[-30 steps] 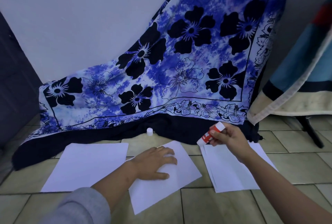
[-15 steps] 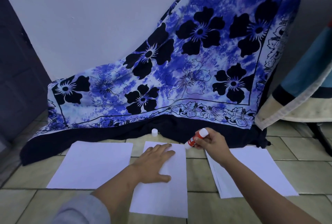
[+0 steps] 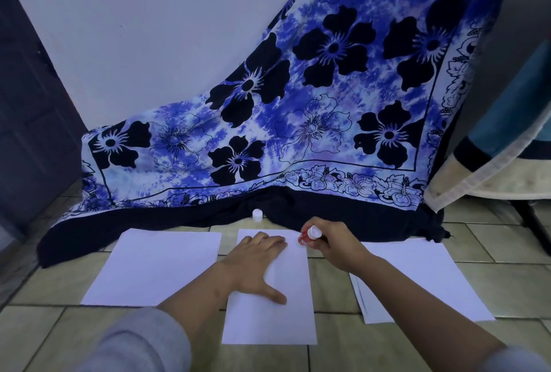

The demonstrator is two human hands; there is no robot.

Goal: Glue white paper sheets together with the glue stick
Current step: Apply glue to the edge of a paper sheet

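Three lots of white paper lie on the tiled floor. My left hand [image 3: 256, 264] presses flat on the middle sheet [image 3: 274, 315], fingers straight. My right hand [image 3: 334, 245] grips a red and white glue stick [image 3: 308, 236], tipped down with its lower end at the top right corner of that sheet. A single sheet [image 3: 158, 264] lies to the left. A small stack of sheets [image 3: 423, 279] lies to the right, partly under my right forearm. The glue stick's white cap [image 3: 257, 215] stands on the floor just beyond the middle sheet.
A blue flowered cloth [image 3: 298, 121] hangs down the wall and spreads onto the floor right behind the papers. A dark door [image 3: 26, 109] stands at the left. A blue and cream blanket [image 3: 501, 145] hangs at the right over a dark leg.
The middle sheet was turned from slanted to straight under my left hand. My right hand carried the glue stick left and down from above the right stack to the middle sheet's top corner.
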